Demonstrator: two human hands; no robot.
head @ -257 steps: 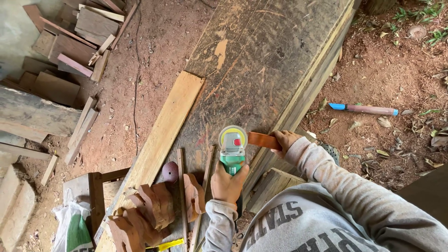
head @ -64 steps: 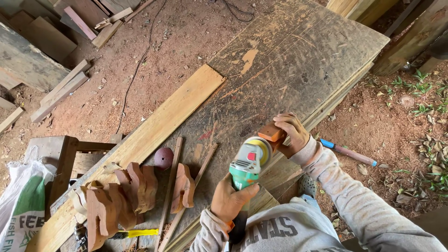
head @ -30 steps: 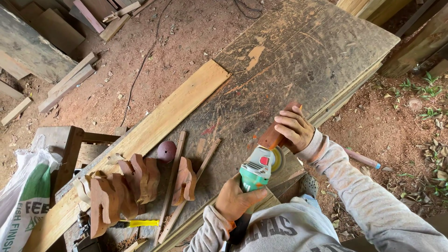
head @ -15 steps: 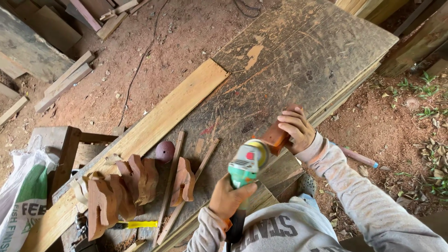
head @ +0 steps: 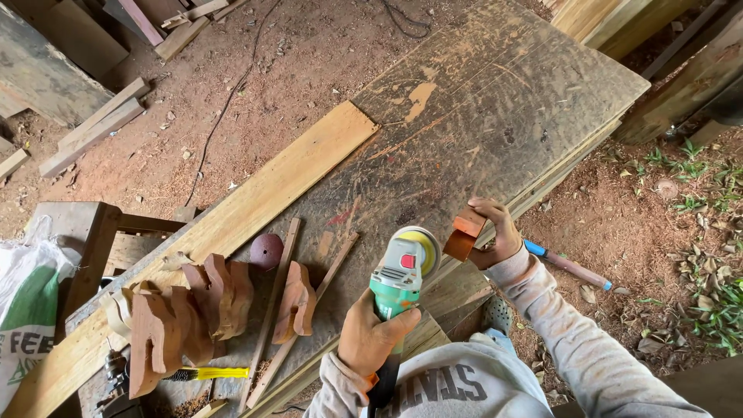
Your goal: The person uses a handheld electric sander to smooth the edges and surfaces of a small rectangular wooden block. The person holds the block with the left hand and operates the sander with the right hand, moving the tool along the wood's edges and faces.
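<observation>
My left hand [head: 370, 334] grips the handle of a green and grey angle grinder [head: 400, 272] with a yellowish sanding disc [head: 422, 241] at its head. My right hand [head: 495, 232] holds a small reddish-brown wood piece [head: 464, 232] right beside the disc, over the near edge of a worn, scratched board table [head: 495, 101]. Whether the disc touches the wood I cannot tell. Several carved reddish wood pieces [head: 186, 313] lie in a pile to the left, with one more [head: 296, 302] lying apart.
A long pale plank [head: 255, 205] runs diagonally across the table. Two thin slats [head: 279, 302], a round sanding disc [head: 266, 250] and a yellow-handled tool [head: 209, 373] lie near the pile. A blue-handled tool [head: 565, 265] lies on the dirt. A sack [head: 27, 302] and scrap timber [head: 93, 131] sit left.
The grinder and the wood piece have stayed close together over the table edge. My right hand has turned the piece slightly, and the view has shifted a little.
</observation>
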